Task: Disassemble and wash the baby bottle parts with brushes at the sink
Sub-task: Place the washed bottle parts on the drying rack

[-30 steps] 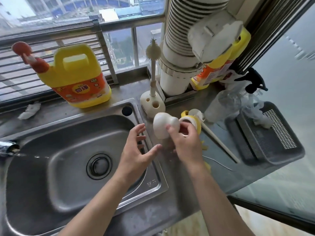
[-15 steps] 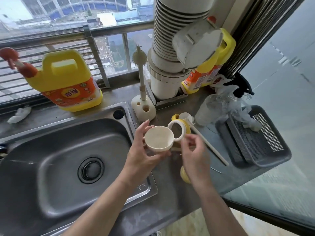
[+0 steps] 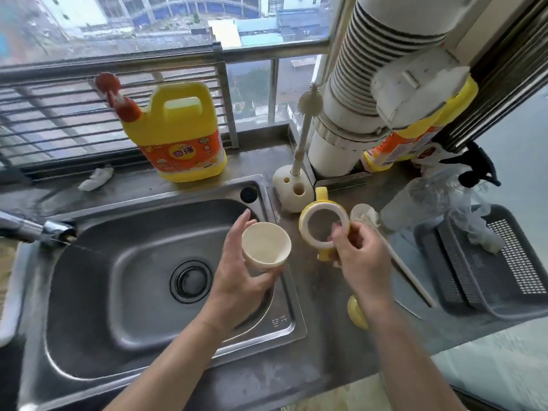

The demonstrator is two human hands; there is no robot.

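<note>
Left hand [image 3: 237,271] gripping bottle [image 3: 266,247] over sink rim [image 3: 296,317], right hand [image 3: 360,256] pinching collar [image 3: 323,223]

Left hand [image 3: 237,271] grips the cream bottle body [image 3: 266,247], open mouth up, right over the sink's [image 3: 118,277] right rim. Right hand [image 3: 363,256] pinches the cream collar ring [image 3: 323,207] with its yellow handles, above the table [image 3: 326,351]. A long-handled brush [image 3: 406,271] lies on the table just beyond that hand. A second brush [image 3: 302,137] stands upright in its holder [image 3: 292,188]. Yellow detergent jug [image 3: 181,137] sits behind the sink.
</note>
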